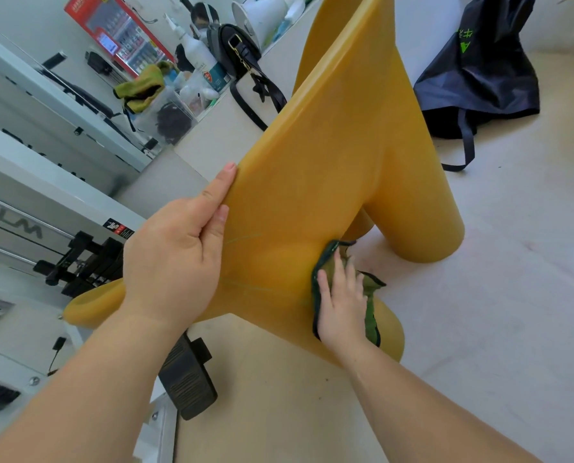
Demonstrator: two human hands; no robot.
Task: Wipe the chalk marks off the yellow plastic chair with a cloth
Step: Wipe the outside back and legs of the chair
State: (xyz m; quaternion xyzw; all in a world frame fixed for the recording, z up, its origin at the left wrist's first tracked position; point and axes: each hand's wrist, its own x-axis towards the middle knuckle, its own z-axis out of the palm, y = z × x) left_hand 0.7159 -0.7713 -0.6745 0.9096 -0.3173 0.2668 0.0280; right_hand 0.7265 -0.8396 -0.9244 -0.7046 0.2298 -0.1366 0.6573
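Here, yellow chair [329,168] lying tipped on pale floor [512,312], stubby legs resting on it, long axis running diagonally from lower left up past top edge of view. Open floor spreading right; left side crowded by white racks [45,105], dark bag [479,81] sitting far right. Left hand [175,259] gripping chair's left edge, thumb on face. Right hand [340,305], fingers flat, pressing green cloth [371,312] onto lower face (glossy, smooth, faint chalk lines [245,237] showing between hands).

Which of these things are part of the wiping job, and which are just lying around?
In the job: chair, chalk marks, cloth, left hand holding the chair, right hand pressing the cloth.
Lying about: dark bag, handbag, bottle, rag.
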